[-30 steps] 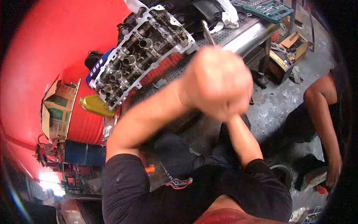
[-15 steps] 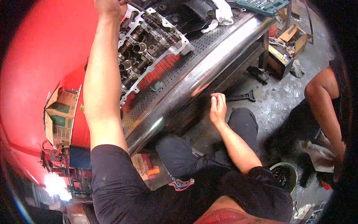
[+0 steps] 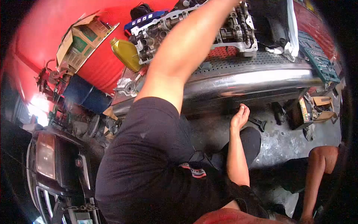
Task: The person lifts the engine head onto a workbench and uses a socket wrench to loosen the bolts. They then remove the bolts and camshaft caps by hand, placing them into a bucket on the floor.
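Note:
My left hand is beyond the top edge; only its bare forearm shows, crossing over an engine cylinder head (image 3: 236,31) with its camshafts exposed. The cylinder head lies on a perforated metal bench top (image 3: 268,64), partly hidden by the forearm. My right hand (image 3: 240,117) is raised in front of the bench's rounded steel edge (image 3: 257,82), above my bent knee. Its fingers are curled and pressed together. Whether they hold anything small cannot be made out. A dark tool-like part (image 3: 260,125) lies on the floor behind it.
A yellow oil bottle (image 3: 126,54) stands left of the cylinder head. An open green socket set case (image 3: 317,56) rests at the bench's right end. Beneath are a battery (image 3: 306,110) and a cardboard box (image 3: 324,104). A co-worker's arm (image 3: 315,179) is at lower right.
My view has swung left, bringing the oil bottle and a vehicle's front into sight. My left forearm now slants across the cylinder head, its hand out of frame. My right hand stays raised.

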`<state>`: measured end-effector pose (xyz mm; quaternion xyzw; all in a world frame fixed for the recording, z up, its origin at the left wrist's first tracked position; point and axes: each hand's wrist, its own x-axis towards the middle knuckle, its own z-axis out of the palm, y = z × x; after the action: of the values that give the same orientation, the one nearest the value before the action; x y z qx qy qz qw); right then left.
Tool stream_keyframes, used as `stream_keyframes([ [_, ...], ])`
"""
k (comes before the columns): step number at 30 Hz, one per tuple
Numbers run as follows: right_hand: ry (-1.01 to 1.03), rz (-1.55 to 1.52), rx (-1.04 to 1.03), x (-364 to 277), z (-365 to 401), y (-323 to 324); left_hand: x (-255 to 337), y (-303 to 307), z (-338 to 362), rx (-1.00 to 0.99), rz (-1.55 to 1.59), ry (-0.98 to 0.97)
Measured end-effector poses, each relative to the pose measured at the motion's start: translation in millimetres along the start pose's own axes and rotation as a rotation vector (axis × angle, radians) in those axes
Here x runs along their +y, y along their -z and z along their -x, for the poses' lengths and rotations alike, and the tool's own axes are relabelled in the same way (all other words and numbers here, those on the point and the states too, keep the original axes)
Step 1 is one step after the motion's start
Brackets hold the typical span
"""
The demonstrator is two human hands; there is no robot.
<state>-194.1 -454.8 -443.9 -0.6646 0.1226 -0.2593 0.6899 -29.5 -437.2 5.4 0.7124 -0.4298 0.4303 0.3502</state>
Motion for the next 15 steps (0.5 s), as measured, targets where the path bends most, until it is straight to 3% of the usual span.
stream_keyframes([
  [1, 0.014, 0.0, 0.005, 4, -1, -1, 21, -17, 45, -0.147, -0.253, -0.188],
  [2, 0.027, -0.004, 0.011, 5, 1, -3, 42, -33, 99, -0.429, -0.328, -0.396],
  [3, -0.027, 0.003, -0.031, -3, 5, 2, 60, -41, 149, -0.682, -0.169, -0.611],
  [4, -0.08, 0.019, -0.079, -16, 10, 14, 78, -44, 185, -0.735, 0.01, -0.782],
  [5, 0.017, -0.099, -0.057, -3, 5, 6, 104, -46, 201, -0.688, 0.068, -0.727],
  [6, 0.115, -0.216, -0.046, 12, -1, -2, 119, -43, 191, -0.512, 0.092, -0.735],
  [7, -0.017, -0.322, -0.119, 43, 1, -8, 139, -39, 183, -0.324, 0.139, -0.69],
  [9, -0.087, -0.079, -0.011, -3, 15, -7, 153, -28, 148, -0.256, 0.214, -0.721],
  [10, -0.025, 0.026, 0.016, -1, 12, -8, 144, -27, 132, -0.169, 0.282, -0.689],
  [12, -0.069, 0.048, 0.013, -11, 7, -6, 131, 15, 91, -0.216, 0.223, -0.53],
  [13, -0.081, 0.064, 0.022, -3, 7, -8, 102, 19, 82, -0.141, 0.48, -0.183],
  [15, -0.035, 0.071, 0.04, -7, 10, -11, 80, 35, 22, 0.237, 0.52, -0.084],
])
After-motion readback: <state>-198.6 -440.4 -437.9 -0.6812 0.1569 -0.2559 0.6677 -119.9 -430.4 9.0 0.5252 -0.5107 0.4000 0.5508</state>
